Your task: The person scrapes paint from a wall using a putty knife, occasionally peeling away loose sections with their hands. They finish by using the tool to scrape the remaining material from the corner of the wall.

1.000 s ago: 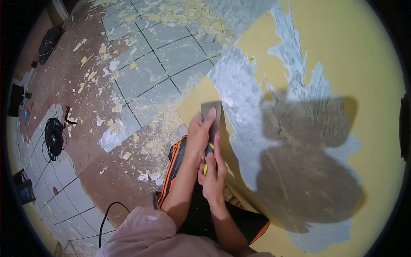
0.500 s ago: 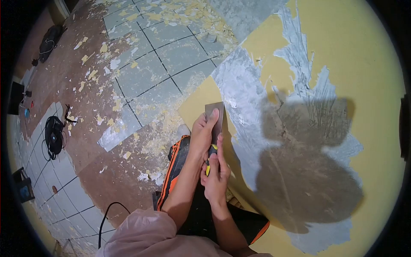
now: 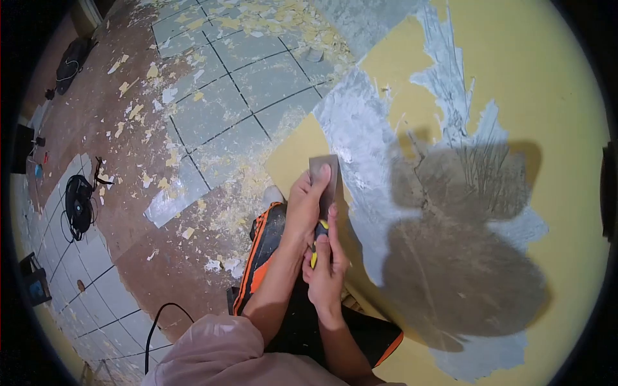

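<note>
From my end of the head camera, a scraper [image 3: 331, 186] is upright in the picture, above the wearer's lap and just beside a yellow wall [image 3: 553, 96] with a rough grey-white patch [image 3: 357, 154]. The left hand [image 3: 304, 209] pinches the metal blade, thumb flat on its face, probably to steady it. The right hand [image 3: 327, 276] curls round the black-and-yellow handle, its index finger extended towards the blade, which I judge gives finer control of the angle. I can't tell whether the blade touches the wall. Flakes [image 3: 270, 26] litter the grey tiles [image 3: 273, 80], well apart from both hands.
</note>
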`<move>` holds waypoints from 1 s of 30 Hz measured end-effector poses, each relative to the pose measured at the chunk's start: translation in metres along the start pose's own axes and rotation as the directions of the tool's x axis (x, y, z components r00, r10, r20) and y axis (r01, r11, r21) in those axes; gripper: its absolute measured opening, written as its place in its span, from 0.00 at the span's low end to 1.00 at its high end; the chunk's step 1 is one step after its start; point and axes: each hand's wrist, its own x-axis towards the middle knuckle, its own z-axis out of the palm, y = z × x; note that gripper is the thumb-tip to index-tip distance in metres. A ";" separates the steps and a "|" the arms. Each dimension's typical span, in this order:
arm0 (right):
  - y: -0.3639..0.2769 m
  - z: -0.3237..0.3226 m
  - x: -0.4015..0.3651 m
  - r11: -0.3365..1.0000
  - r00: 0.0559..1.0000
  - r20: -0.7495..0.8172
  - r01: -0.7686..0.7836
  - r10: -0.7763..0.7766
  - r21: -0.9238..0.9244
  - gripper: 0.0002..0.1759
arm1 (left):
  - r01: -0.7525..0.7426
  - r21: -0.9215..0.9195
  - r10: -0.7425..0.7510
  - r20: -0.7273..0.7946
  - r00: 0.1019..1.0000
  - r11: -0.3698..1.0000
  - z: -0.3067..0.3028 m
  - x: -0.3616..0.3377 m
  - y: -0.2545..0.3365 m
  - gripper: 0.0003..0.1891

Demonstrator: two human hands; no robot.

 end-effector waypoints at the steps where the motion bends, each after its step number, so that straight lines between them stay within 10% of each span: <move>1: 0.002 0.000 0.004 1.000 0.999 0.010 -0.031 0.031 -0.003 0.24 | 0.024 -0.006 -0.024 0.011 1.000 1.000 -0.001 0.001 0.003 0.15; 18: -0.002 -0.002 0.026 0.972 0.976 0.124 0.195 -0.178 -0.135 0.25 | 0.001 -0.040 -0.002 -0.010 1.000 0.999 -0.001 0.010 0.003 0.15; 26: -0.013 0.001 0.013 0.992 0.993 0.085 -0.068 0.077 -0.104 0.24 | 0.020 -0.027 -0.020 -0.022 1.000 0.999 -0.009 0.009 0.001 0.16; 30: -0.018 -0.004 0.015 0.963 0.993 0.099 0.082 -0.058 -0.255 0.24 | 0.043 -0.099 -0.046 -0.028 0.999 0.994 0.000 0.012 -0.001 0.17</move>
